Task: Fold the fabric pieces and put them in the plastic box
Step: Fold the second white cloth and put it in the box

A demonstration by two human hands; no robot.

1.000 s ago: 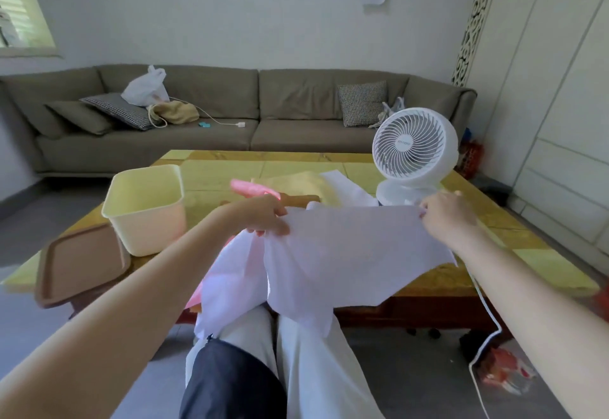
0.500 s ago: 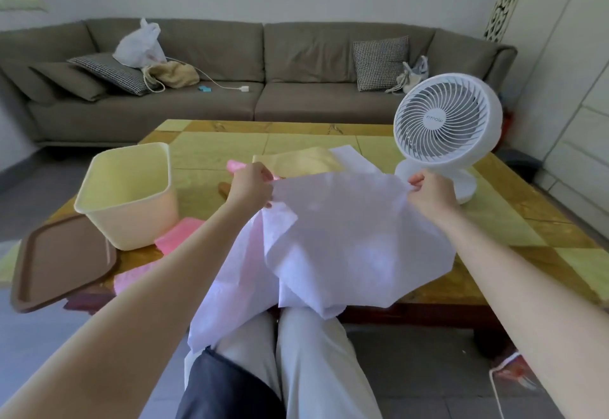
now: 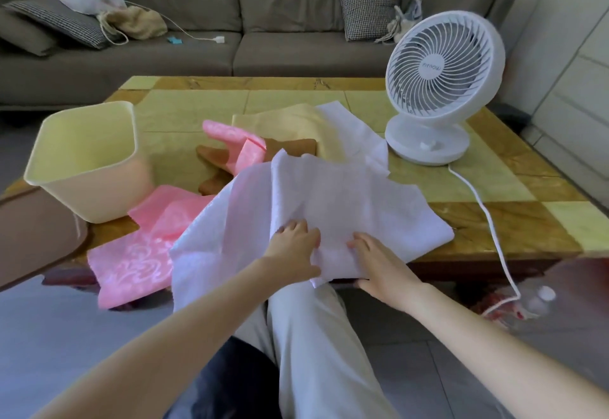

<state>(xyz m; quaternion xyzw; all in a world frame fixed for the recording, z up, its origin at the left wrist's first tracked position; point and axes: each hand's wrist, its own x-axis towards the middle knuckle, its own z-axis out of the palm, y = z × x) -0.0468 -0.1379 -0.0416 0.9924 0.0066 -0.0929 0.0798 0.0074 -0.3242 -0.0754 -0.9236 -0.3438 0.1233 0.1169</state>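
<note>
A large white fabric piece (image 3: 346, 201) lies spread over the near edge of the table (image 3: 494, 217), its left part hanging off toward my lap. My left hand (image 3: 295, 248) and my right hand (image 3: 384, 268) sit close together at its near edge, fingers on top and thumbs below, pinching the cloth. The pale yellow plastic box (image 3: 82, 161) stands open at the table's left. Between the box and the white piece lies a pink fabric piece (image 3: 141, 247). Yellow fabric (image 3: 290, 121), brown fabric (image 3: 224, 161) and a smaller pink fabric piece (image 3: 230, 140) are heaped behind.
A white desk fan (image 3: 438, 82) stands at the table's right, its cord (image 3: 487, 220) trailing off the front edge to the floor by a plastic bottle (image 3: 538, 300). The brown lid (image 3: 33, 230) lies left of the box. A grey sofa (image 3: 280, 32) runs behind.
The white fabric, held up in the air before, has come down onto the table. Both hands have dropped to its near edge and moved closer together.
</note>
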